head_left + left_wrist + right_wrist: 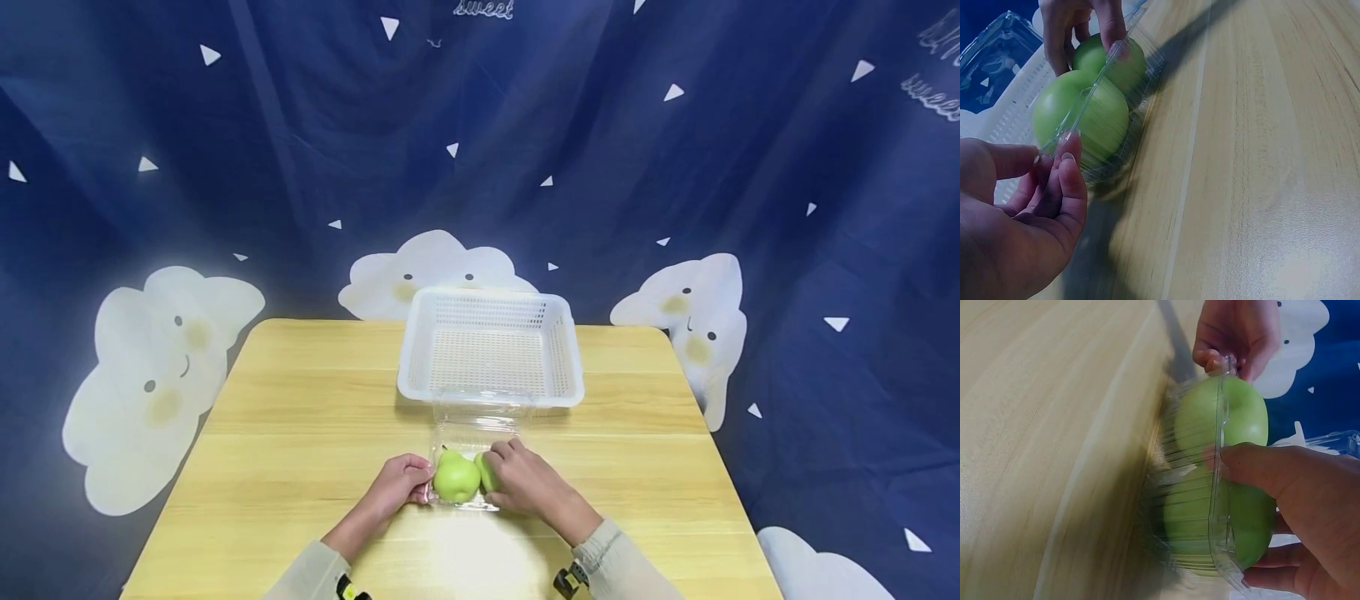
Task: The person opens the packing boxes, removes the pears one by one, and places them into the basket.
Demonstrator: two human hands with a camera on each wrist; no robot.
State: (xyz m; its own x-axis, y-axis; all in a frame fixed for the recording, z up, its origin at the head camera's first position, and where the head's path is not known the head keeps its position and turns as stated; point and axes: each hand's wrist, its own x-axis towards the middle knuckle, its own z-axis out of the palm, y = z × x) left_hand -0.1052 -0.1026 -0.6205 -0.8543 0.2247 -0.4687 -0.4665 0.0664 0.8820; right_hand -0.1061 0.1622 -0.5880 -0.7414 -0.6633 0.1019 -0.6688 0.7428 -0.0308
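Note:
A clear plastic clamshell box [468,435] lies on the table with its lid [483,410] folded back toward the basket. Two green pears sit side by side in it: the left pear [457,479], its stem showing, and the right pear [486,472], partly hidden by fingers. My left hand [401,482] pinches the box's left rim between thumb and fingers, as the left wrist view shows. My right hand [528,479] grips the right pear [1247,525] from above; in the right wrist view its thumb lies near the box's front rim and its fingers reach behind the pear.
A white perforated plastic basket [416,393] stands just behind the box, and the lid overlaps its front edge in the head view. The light wooden table [300,417] ends at a dark blue curtain [480,192] with white clouds.

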